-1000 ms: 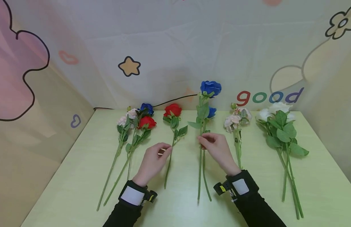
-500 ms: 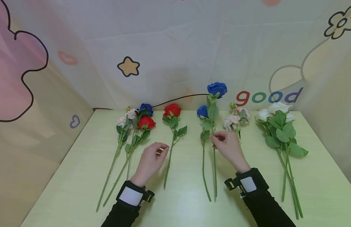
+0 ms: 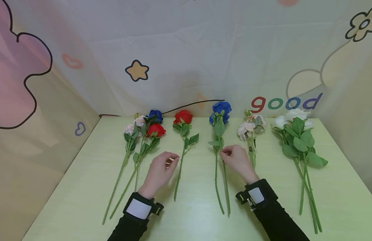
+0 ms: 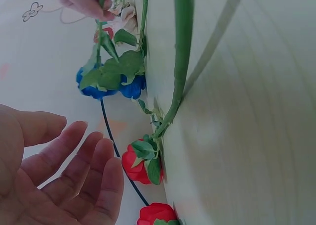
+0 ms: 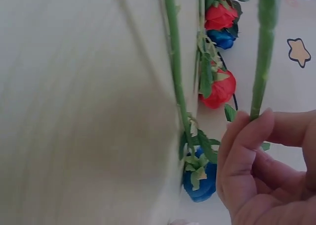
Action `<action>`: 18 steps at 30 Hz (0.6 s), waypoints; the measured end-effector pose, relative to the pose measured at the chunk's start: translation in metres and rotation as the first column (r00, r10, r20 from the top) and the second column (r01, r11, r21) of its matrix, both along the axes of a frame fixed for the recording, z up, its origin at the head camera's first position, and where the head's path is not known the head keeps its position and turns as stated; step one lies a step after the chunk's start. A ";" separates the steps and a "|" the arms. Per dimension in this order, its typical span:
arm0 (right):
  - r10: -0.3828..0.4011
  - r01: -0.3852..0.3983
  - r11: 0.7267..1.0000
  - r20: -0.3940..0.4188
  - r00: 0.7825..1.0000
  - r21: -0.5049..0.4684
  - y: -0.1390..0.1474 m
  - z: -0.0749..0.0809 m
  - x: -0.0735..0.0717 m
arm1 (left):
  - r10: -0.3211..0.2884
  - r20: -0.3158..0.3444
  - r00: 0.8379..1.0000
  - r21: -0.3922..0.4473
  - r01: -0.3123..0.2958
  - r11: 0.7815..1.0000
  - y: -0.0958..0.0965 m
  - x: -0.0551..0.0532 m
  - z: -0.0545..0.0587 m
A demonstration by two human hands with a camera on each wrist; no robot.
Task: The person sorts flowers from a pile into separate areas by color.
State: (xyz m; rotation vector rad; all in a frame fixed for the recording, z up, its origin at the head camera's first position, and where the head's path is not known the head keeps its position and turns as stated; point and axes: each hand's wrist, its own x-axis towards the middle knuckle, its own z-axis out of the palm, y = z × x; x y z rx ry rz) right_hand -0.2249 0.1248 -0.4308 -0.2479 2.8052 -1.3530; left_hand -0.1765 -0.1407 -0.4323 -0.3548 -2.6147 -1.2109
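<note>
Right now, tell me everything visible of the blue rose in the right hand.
The blue rose has a full layered bloom, green leaves and a long thin stem; it looks artificial. The right hand pinches its stem, raised off the table at the grip. The bloom points away from the person, overlapping another blue rose in the head view; I can't tell whether they touch.

Head view: taken from above the near side of the desk [image 3: 165,221], facing forward and down, well back, with left hand [image 3: 160,170] and right hand [image 3: 236,162] both in frame; left wrist view: close up, turned sideways toward the backdrop [image 3: 180,50], desk at picture right; right wrist view: equally near, desk at picture left; all three share red roses [image 3: 183,117] and blue roses [image 3: 221,108]
</note>
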 end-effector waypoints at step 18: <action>0.051 -0.063 0.993 0.120 0.991 0.097 0.000 -0.004 0.000 | -0.016 0.012 1.000 -0.010 0.016 1.000 -0.001 0.002 0.001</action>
